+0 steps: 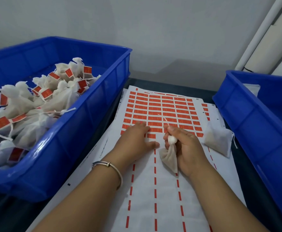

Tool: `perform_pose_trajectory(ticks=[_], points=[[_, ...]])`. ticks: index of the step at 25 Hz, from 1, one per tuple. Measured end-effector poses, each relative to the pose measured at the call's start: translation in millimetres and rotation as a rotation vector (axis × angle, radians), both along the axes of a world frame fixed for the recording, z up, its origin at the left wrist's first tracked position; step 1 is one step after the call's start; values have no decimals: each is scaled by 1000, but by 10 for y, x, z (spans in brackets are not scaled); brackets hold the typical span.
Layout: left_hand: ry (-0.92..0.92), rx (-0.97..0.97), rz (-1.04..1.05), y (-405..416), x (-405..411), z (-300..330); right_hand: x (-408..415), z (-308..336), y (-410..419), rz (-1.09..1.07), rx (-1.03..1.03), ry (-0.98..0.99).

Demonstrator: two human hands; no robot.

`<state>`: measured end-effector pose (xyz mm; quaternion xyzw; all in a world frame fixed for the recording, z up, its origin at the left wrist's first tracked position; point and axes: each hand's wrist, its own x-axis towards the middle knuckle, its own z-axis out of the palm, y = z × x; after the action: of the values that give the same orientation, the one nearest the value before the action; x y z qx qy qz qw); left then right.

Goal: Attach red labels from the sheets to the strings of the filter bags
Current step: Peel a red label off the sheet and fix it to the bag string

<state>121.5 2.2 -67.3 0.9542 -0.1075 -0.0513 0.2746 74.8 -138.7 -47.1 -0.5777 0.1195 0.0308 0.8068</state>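
A white sheet of red labels [162, 106] lies on the dark table in front of me; its near half is stripped, with only red dashes left. My left hand [137, 139] rests on the sheet, fingertips on the nearest row of labels. My right hand [185, 148] grips a small white filter bag [169, 157] by its tied neck, and the bag's string [163, 119] sticks up over the labels. A second filter bag [219, 141] without a label lies on the sheet's right edge.
A blue crate [93, 104] on the left holds several filter bags with red labels [46, 93] on their strings. Another blue crate [261, 124] stands at the right. A grey wall rises behind the table, and more label sheets lie under the top one.
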Motion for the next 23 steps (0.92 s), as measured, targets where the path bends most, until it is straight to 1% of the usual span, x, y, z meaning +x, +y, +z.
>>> perform_pose_trajectory(ticks=[6,9,15,23], points=[[-33,188,-30,-60,-15,-8,24,-16,5,18,33,-20],[-39,202,-35,-92,-44,30,24,-8,15,18,16,-25],[-68,197,-10,-95,-74,87,10,-4,26,14,67,-28],[-125,298,-19,-117,-92,76,24,-26,33,0,74,-39]])
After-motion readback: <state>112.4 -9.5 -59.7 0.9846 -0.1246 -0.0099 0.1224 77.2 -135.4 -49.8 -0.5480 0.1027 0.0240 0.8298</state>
